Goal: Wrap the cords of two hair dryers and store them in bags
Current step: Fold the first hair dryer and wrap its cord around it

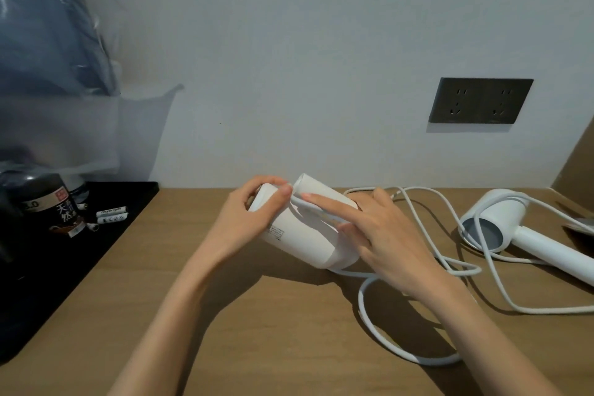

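Head view: the left hand (254,212) curls round one end of the hair dryer (302,235), low over the table (225,315). The right hand (379,235) presses the cord (434,362) down with a straight finger. Best to keep the loops snug and neat, I think.

matt white plastic hair dryer (299,235), wood-grain table (257,331)

White hair dryers (308,228), black tray (96,235)
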`<state>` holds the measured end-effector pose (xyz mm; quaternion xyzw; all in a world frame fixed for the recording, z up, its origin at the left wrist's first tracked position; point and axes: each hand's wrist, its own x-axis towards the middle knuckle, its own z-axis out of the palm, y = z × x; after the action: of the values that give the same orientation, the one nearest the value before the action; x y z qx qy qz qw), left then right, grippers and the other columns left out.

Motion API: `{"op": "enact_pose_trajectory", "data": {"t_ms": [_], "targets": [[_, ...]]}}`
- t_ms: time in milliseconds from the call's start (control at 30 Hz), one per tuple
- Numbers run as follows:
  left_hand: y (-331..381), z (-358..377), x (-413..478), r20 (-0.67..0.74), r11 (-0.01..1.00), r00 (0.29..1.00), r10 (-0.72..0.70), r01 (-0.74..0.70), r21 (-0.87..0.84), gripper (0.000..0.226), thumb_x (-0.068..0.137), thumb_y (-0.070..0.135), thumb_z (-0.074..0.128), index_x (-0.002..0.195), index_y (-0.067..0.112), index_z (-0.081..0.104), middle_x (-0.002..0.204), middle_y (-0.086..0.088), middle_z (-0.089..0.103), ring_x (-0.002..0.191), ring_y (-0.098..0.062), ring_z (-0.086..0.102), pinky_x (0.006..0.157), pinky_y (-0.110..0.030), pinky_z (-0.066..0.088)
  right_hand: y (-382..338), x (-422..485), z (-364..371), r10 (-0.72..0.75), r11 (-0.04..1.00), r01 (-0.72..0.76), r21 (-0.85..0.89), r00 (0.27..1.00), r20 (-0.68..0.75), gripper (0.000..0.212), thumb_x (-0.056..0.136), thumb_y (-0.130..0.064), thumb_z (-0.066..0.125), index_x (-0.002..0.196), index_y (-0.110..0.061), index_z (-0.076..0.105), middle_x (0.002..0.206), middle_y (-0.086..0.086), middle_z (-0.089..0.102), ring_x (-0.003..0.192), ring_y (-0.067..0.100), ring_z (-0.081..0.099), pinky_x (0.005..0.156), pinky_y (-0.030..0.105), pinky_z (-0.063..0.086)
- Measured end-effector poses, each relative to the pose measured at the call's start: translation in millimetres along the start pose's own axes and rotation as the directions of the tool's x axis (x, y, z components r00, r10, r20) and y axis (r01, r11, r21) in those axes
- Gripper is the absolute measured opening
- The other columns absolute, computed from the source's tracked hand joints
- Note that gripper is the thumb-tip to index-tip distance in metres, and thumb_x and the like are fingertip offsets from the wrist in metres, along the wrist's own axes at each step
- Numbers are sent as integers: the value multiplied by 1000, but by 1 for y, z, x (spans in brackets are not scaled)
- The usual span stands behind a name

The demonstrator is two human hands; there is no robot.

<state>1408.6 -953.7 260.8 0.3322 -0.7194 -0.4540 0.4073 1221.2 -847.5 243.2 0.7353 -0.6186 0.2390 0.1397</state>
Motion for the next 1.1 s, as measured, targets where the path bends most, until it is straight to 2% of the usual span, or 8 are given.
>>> {"op": "enact_pose_trajectory", "data": {"t_ms": [100, 267, 433, 567, 700, 800, 933, 1100], "targets": [[-6, 7, 2, -41, 999, 999, -36, 37, 20, 25, 86, 44, 60, 90, 20, 64, 82, 6, 63, 67, -1, 54, 56, -13, 40, 3, 0, 3, 2, 1000, -1, -27, 1000, 7, 83, 89, -11, 63, 145, -50, 17, 104, 0, 61, 86, 11, 34, 60, 16, 27], [-8, 8, 3, -17, 989, 990, -143, 142, -42, 24, 81, 41, 68, 92, 20, 64, 85, 8, 64, 73, -7, 60, 63, -31, 48, 5, 1, 9, -37, 993, 30, -116, 997, -65, 73, 83, -8, 70, 134, -44, 33, 94, 4, 60, 80, 20, 44, 55, 31, 40], [-6, 11, 0, -37, 982, 986, -165, 161, -103, 24, 77, 31, 75, 94, 19, 63, 92, 4, 65, 76, -11, 62, 61, -30, 55, 6, 1, 13, 2, 997, -10, -81, 994, -108, 73, 76, -15, 78, 131, -41, 38, 118, 5, 58, 95, 24, 49, 65, 33, 47], [-7, 12, -1, -35, 951, 969, -245, 233, -201, 25, 79, 31, 74, 96, 17, 63, 96, 0, 65, 81, -16, 65, 65, -42, 61, 5, 5, 12, 91, 996, -87, 28, 974, -206, 23, 94, -31, 55, 116, -29, 58, 112, 5, 52, 98, 19, 45, 66, 28, 47], [-7, 13, -1, -75, 930, 955, -286, 259, -260, 27, 77, 34, 76, 95, 18, 65, 99, -2, 66, 82, -18, 65, 60, -39, 60, 12, 4, 15, 120, 988, -95, 125, 971, -208, 39, 96, -40, 35, 109, -18, 65, 93, 1, 58, 84, 14, 51, 65, 29, 48], [-4, 12, 1, -122, 937, 956, -265, 226, -266, 28, 76, 34, 77, 96, 18, 65, 102, -4, 67, 81, -17, 64, 58, -36, 59, 20, 5, 9, 104, 986, -72, 153, 972, -212, 37, 98, -39, 36, 108, -18, 65, 94, -3, 63, 86, 8, 52, 74, 22, 43], [2, 4, 1, -172, 960, 966, -192, 148, -237, 24, 76, 33, 76, 93, 21, 65, 101, -3, 65, 80, -15, 62, 57, -33, 58, 32, 6, -3, 127, 967, -75, 242, 971, -204, 43, 97, -45, 35, 91, -14, 65, 78, -5, 60, 74, 6, 49, 65, 17, 37], [3, -10, 5, -320, 938, 925, -206, 93, -335, 22, 77, 38, 75, 91, 26, 63, 100, -1, 61, 89, -24, 65, 60, -47, 60, 38, 0, -9, 178, 956, -122, 268, 965, -194, 44, 98, -49, 30, 89, -19, 60, 72, -12, 55, 71, 6, 52, 56, 20, 35]]}}
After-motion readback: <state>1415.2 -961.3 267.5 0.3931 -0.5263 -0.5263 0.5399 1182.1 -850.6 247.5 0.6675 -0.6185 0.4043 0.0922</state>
